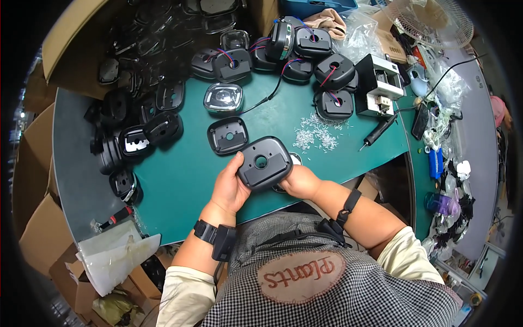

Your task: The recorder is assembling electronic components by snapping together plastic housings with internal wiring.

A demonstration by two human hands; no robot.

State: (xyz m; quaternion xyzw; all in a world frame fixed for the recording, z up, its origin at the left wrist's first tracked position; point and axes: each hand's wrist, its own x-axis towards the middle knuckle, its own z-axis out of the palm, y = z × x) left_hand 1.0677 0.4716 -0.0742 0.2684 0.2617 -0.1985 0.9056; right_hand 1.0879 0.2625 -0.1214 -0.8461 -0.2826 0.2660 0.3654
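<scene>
A black, rounded-square lamp housing (271,158) with a round centre hole is held over the near part of the green mat. My left hand (231,184) is closed on its left edge, thumb on top. At its right edge, my right hand (301,181) grips a chrome-rimmed lamp part (296,158), mostly covered by the housing and the hand; those fingertips are hidden. Just beyond the housing lies another black cover (227,135), hollow side up. Behind that cover rests a lamp with a clear lens (223,98).
Small clear tubes (317,136) are scattered on the green mat (180,204). Wired lamp housings (232,65) line the back; more black housings (163,128) stand left. An electric screwdriver (378,131) lies right, near a black-and-white machine (379,84). A large carton (71,43) holds lamps.
</scene>
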